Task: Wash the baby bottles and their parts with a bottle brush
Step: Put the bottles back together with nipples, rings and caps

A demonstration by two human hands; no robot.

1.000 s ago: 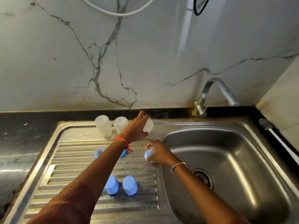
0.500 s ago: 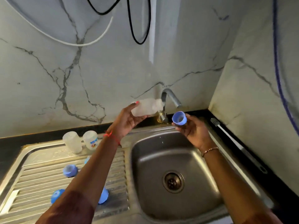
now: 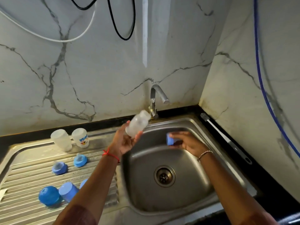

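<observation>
Since the previous frame we have lowered both hands from tap height toward the basin. Our left hand (image 3: 125, 141) grips the translucent bottle (image 3: 137, 125) by its lower end, tilted, with its upper end just in front of the base of the tap (image 3: 155, 101) (motion blur hides the mouth). Our right hand (image 3: 188, 142) pinches a blue cap (image 3: 170, 139), turned on its side, over the sink (image 3: 191, 200). No water shows at the spout. We judge this to be staging, not washing: the bottle brush (image 3: 227, 138) lies on the counter (image 3: 263, 181) right of the sink, apart from either hand. Two more bottles (image 3: 61, 140) stand on the drainboard (image 3: 24, 176), with blue rings (image 3: 80, 160) and loose caps (image 3: 48, 195) nearby, so most of the task remains.
</observation>
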